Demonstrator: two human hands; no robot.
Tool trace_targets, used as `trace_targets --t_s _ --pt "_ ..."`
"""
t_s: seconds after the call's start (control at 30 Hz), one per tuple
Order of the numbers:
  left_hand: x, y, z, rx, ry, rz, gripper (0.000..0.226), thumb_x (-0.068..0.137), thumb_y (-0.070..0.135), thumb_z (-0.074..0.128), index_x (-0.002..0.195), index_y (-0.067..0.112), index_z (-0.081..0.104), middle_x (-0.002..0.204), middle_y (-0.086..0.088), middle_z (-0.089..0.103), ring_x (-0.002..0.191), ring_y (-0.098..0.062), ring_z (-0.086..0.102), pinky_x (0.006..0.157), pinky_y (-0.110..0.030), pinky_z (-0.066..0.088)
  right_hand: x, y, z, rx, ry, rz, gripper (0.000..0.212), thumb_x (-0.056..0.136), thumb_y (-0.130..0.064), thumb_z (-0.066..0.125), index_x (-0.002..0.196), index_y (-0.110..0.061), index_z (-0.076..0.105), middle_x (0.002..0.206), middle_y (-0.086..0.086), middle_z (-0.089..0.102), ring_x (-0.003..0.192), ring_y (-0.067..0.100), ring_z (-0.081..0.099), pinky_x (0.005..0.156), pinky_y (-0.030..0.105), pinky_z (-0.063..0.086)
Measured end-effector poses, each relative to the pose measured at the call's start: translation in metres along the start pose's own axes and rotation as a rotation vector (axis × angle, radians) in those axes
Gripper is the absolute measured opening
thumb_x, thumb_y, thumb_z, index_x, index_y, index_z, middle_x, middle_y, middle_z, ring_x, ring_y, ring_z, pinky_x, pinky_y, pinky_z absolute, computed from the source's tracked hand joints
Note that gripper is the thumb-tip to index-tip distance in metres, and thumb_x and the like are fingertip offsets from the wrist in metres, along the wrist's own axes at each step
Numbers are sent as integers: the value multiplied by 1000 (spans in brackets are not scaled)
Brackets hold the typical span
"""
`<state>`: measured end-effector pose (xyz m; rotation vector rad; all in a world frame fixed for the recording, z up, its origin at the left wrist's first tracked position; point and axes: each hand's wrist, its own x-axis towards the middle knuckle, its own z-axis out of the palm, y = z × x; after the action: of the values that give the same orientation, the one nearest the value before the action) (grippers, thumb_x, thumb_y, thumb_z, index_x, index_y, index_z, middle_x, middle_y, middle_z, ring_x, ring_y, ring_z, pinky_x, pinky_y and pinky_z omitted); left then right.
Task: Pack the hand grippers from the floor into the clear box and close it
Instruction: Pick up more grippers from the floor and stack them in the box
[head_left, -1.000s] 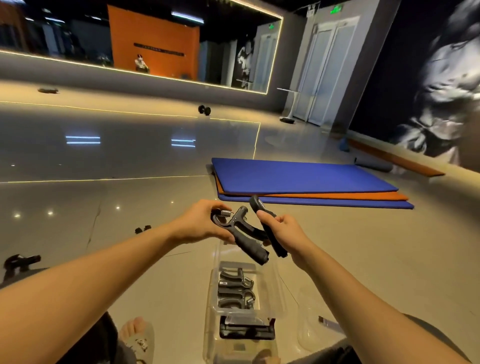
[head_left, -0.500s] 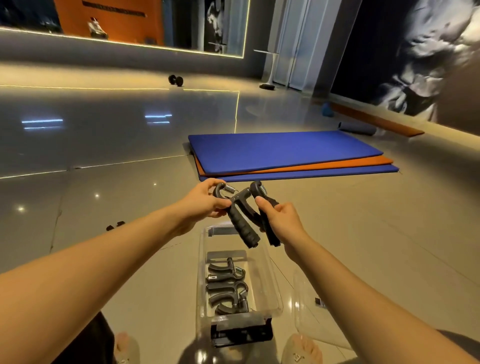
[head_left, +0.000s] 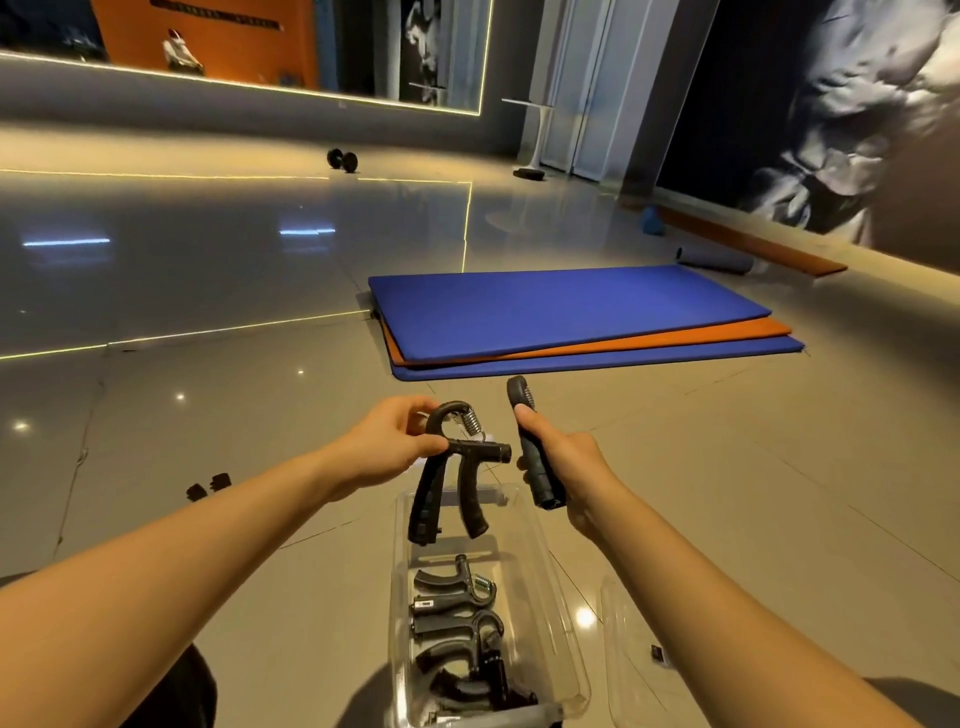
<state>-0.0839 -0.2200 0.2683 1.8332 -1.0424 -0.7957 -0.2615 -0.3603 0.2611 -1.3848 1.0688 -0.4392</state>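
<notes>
- Pinching the arched top of a black hand gripper (head_left: 451, 486) between thumb and fingertips, the left hand (head_left: 387, 448) holds it with both handles hanging down over the far end of the clear box (head_left: 563, 639).
- The right hand (head_left: 569, 465) is curled round one handle of a second hand gripper (head_left: 535, 460). The thumb lies along the handle and the spring end points up and away. The two tools are apart, not touching.
- The clear box stands open on the glossy floor (head_left: 727, 467) between the forearms. The packed grippers (head_left: 457, 642), all black, lie in its nearer half.
- A clear lid (head_left: 623, 654) lies on the floor just right of the box, partly behind the right forearm.
- Farther off lies a blue mat (head_left: 561, 306) stacked on an orange mat (head_left: 727, 335), and well beyond them a dumbbell (head_left: 343, 159). Small black pieces (head_left: 208, 486) lie on the floor left of the left forearm.
</notes>
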Motion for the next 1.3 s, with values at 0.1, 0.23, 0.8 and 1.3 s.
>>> trace_targets --t_s 0.1,0.23,0.8,1.3 --pt "12 -5 -3 -9 39 28 17 93 17 70 106 27 68 95 10 76 92 -1 70 78 -20 44 10 -5 11 -41 -23 -53 60 77 -60 76 104 -6 68 93 11 73 79 21 67 63 29 53" --pt "23 -13 -5 20 85 82 13 90 20 73 100 28 70 87 17 75 87 4 69 77 -20 46 21 -9 22 -196 -4 -215 42 76 -53 80 80 -14 68 72 0 71 73 15 69 62 27 50" --pt "30 -24 11 539 318 335 20 85 44 75 99 40 62 84 24 49 80 0 48 65 -16 32 42 -21 45 -167 15 -242 30 88 -49 69 82 -21 64 79 3 64 82 19 63 64 27 46" --pt "28 -24 24 577 336 465 26 77 37 85 95 26 70 95 13 51 88 -11 50 70 -14 35 36 -31 44 -118 -67 -97 40 79 -34 80 105 -6 67 92 13 66 88 24 63 63 31 48"
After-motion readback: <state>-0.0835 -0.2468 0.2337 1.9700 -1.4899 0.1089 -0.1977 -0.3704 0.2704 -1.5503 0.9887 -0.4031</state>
